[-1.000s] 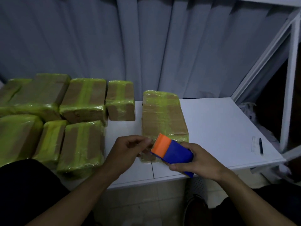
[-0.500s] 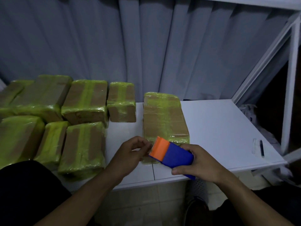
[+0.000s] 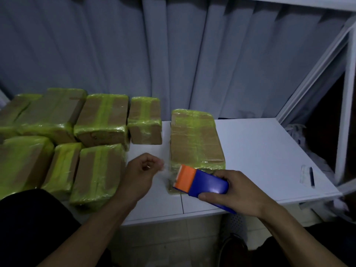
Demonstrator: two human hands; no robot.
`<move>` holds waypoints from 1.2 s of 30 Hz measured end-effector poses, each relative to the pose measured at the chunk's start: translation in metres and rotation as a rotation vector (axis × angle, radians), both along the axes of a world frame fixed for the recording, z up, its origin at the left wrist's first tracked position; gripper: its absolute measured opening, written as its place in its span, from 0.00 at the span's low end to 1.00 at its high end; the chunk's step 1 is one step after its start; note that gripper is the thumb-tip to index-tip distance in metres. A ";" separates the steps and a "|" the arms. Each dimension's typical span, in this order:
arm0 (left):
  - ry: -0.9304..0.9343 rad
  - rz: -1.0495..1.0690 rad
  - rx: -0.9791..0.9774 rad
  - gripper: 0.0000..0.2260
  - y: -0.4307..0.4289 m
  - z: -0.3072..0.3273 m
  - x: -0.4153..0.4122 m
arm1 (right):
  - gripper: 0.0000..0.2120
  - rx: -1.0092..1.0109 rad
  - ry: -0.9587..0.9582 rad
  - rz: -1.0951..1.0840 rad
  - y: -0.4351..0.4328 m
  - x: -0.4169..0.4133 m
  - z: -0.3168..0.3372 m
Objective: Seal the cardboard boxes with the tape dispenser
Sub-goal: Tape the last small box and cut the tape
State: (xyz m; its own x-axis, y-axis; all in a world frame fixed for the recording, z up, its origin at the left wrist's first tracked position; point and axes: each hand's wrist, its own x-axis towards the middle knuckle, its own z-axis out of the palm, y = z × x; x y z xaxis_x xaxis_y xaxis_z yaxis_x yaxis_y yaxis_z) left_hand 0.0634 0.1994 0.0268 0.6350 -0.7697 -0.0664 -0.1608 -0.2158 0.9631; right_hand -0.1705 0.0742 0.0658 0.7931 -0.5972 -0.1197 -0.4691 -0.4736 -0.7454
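**White surface point(image 3: 260, 151) before a grey curtain point(image 3: 173, 54)**

One long cardboard box point(image 3: 196, 139), wrapped in yellow-green tape, lies mid-surface, apart from a cluster of wrapped boxes point(image 3: 102, 116) on the left. The right hand point(image 3: 237, 191) grips a blue tape dispenser point(image 3: 204, 184), whose orange end sits in front of the long box's near end. The left hand point(image 3: 143, 170), fingers curled, pinches a faint, blurred tape strip point(image 3: 163, 169) just beside that orange end.
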 end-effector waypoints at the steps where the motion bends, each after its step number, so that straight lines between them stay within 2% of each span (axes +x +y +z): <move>1: -0.005 0.021 -0.004 0.04 0.002 -0.001 0.007 | 0.23 -0.034 0.033 0.004 -0.002 -0.002 0.001; 12: 0.053 0.141 -0.033 0.04 -0.006 -0.021 0.023 | 0.24 -0.203 0.209 0.019 -0.005 0.004 0.022; 16: 0.079 0.173 -0.023 0.04 -0.009 -0.030 0.025 | 0.20 -0.216 0.227 0.020 0.004 0.013 0.029; 20: 0.178 0.227 -0.042 0.04 -0.008 -0.037 0.031 | 0.25 -0.372 0.293 -0.036 0.006 0.021 0.032; 29: 0.316 0.255 -0.033 0.04 -0.015 -0.059 0.035 | 0.29 -0.558 0.516 -0.040 0.001 0.044 0.048; 36: 0.404 0.284 -0.059 0.05 -0.022 -0.078 0.030 | 0.29 -0.562 0.654 -0.023 -0.005 0.065 0.053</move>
State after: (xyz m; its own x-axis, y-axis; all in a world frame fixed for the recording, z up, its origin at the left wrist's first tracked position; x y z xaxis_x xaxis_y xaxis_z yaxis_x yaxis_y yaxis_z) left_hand 0.0931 0.1770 -0.0515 0.7530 -0.5796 -0.3115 0.2847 -0.1399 0.9484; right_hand -0.1056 0.0696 0.1186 0.6546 -0.7200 -0.2303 -0.7366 -0.6761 0.0201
